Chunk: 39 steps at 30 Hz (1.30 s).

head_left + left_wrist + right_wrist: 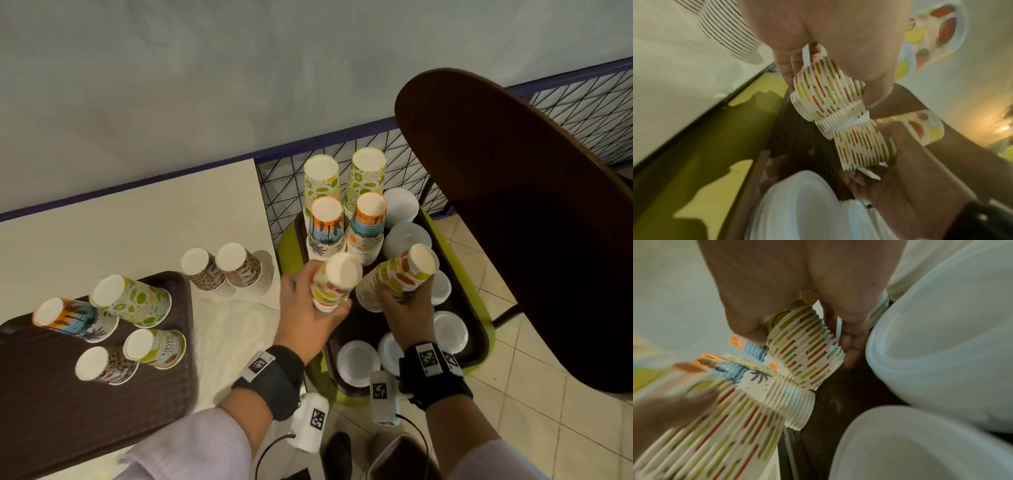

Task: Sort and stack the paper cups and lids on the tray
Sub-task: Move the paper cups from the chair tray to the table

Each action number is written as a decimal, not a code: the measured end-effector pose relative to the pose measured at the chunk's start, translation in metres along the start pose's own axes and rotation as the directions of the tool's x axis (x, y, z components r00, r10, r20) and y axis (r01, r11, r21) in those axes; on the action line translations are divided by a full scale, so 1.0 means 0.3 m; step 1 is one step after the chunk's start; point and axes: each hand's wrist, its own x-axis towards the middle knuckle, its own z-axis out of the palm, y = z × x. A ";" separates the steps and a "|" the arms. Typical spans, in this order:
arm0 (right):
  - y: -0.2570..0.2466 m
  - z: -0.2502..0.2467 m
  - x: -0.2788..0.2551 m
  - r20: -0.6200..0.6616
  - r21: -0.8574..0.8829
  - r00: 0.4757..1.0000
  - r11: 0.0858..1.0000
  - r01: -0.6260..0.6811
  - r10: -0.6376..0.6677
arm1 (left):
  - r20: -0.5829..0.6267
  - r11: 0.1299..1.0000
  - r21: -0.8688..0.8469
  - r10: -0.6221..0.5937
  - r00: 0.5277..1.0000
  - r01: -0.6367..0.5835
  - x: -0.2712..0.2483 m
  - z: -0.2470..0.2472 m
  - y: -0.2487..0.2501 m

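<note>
Your left hand (310,308) and right hand (406,310) each grip a stack of matt paper cups (334,286) printed with fruit shapes; the rolled rims look ribbed and smooth in the wrist views. The lids (358,361) near you look like smooth, slightly glossy white plastic. The brown tray (37,421) on your left has a rough, pebbled plastic face. The chair back (513,192) on your right looks like dark, smooth wood. Black wire mesh (284,192) stands at the far side.

both hands reach forward, left hand (308,308) and right hand (406,308) curled, gripping.
</note>
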 end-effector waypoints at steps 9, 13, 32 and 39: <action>-0.165 0.095 -0.133 0.104 0.089 0.965 0.969 0.231 -0.240 | -0.299 0.983 -0.066 -0.182 0.937 0.169 -0.106 -0.352 -0.211; -0.236 0.245 -0.209 0.244 0.114 0.925 0.956 0.272 -0.292 | -0.344 0.962 -0.056 -0.269 0.900 0.266 -0.124 -0.418 -0.304; -0.069 0.587 -0.326 0.554 -0.224 0.821 0.924 0.308 -0.140 | -0.191 0.907 -0.187 -0.411 0.891 0.378 -0.401 -0.428 -0.249; -0.209 0.378 -0.284 0.530 -0.248 0.835 0.915 0.320 -0.149 | -0.006 0.941 -0.220 -0.264 0.965 0.256 -0.385 -0.299 -0.081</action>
